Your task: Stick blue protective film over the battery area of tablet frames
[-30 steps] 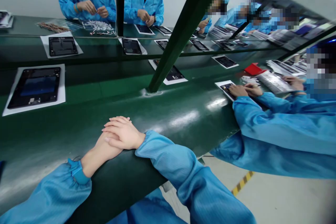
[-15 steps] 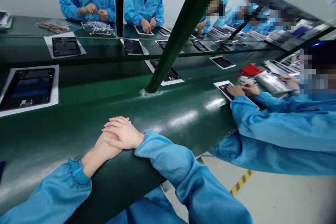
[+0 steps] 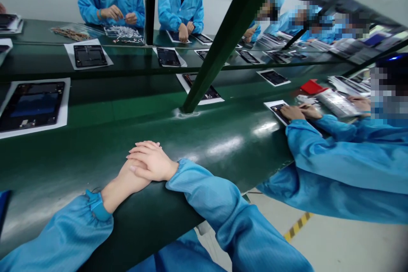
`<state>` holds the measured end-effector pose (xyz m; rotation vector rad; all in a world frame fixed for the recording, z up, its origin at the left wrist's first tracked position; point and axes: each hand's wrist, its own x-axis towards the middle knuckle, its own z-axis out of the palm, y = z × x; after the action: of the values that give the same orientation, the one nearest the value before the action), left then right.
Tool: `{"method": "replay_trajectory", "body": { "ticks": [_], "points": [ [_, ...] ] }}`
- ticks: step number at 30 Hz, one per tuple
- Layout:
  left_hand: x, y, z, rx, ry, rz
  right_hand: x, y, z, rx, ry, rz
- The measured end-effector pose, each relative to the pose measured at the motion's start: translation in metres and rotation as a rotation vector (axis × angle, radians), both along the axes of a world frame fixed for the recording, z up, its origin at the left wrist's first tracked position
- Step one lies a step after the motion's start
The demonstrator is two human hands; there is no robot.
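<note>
My right hand lies over my left hand near the front edge of the green table. The right hand's fingers are stretched out across the back of the left hand, its thumb near the left wrist. No object is between them. The left hand rests on the table, its fingers mostly hidden under the right. Beyond them at the left, a dark tablet-like panel lies on a white sheet. Another dark panel on a sheet sits partly behind a slanted green post.
Close at the right, a co-worker's hands work over a panel, near a red piece. A blue object shows at the left edge. Several co-workers sit across the table, with more panels before them.
The view has turned slightly left. Against the post, the panels in the near lane have slid a little left. More of the blue object shows. My hands keep the same pose.
</note>
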<state>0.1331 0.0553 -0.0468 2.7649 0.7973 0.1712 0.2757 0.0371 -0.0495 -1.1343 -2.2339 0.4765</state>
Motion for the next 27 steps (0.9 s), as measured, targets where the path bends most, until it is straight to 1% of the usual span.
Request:
{"method": "replay_trajectory", "body": {
  "ticks": [8,14,18,27],
  "points": [
    [-0.001,-0.001,-0.014,-0.029,0.008,0.027,0.001,-0.003,0.006,-0.012,0.0,0.001],
    [-0.001,0.0,-0.02,-0.049,-0.006,0.03,0.001,-0.004,0.008,-0.029,-0.034,-0.007],
    [0.0,0.0,-0.02,-0.066,-0.017,0.043,0.001,-0.004,0.007,-0.027,-0.041,-0.008],
    [0.001,-0.001,-0.014,-0.101,-0.04,0.038,0.002,-0.004,0.006,-0.01,-0.017,-0.009]
  ]
}}
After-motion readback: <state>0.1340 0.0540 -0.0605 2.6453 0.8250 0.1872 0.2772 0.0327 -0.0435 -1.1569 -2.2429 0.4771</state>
